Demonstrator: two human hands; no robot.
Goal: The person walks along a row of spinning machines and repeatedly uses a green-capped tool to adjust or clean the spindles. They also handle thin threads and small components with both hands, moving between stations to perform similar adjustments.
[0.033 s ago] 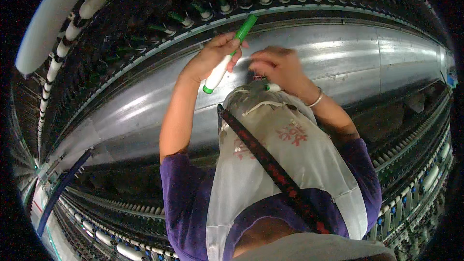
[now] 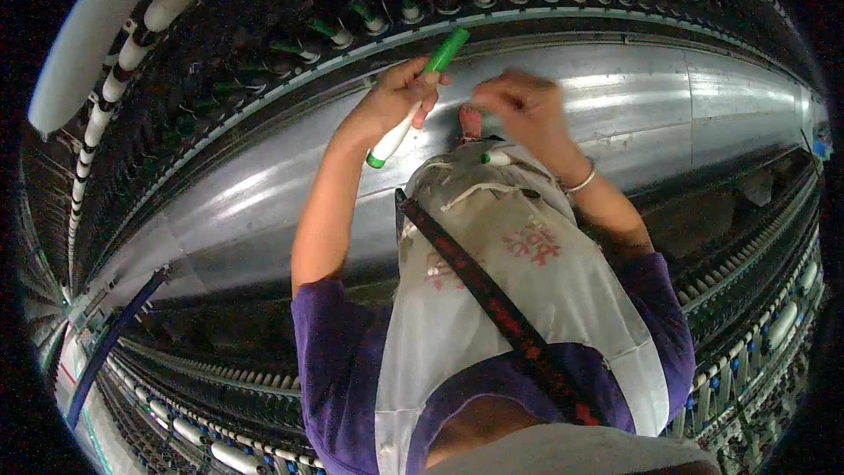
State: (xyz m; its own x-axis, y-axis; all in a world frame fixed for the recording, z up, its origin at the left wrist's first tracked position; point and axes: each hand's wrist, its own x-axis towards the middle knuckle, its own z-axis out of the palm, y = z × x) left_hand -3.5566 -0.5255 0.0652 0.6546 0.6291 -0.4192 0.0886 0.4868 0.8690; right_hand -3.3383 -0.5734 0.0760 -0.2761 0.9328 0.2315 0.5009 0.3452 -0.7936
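Note:
My left hand (image 2: 400,104) is wrapped round a yarn bobbin (image 2: 392,142), a green tube with white yarn wound on its lower part. The bobbin is tilted, its bare green end pointing up and to the right. To the right, apart from the bobbin, is my right hand (image 2: 527,110), slightly blurred, its fingers curled together. Whatever those fingers may pinch is too small to make out. Below it, a second green-ended bobbin with white yarn (image 2: 498,159) lies at the top of my pale apron (image 2: 527,299).
Shiny metal floor (image 2: 624,105) runs between two rows of spinning machinery. Green bobbins (image 2: 409,9) line the far machine. A large white roll (image 2: 97,35) is at upper left, a blue hose (image 2: 114,352) at lower left. My foot (image 2: 470,120) shows beyond the apron.
My right hand has moved a little to the right, away from the left hand, uncovering my foot. The left hand and its bobbin have hardly moved.

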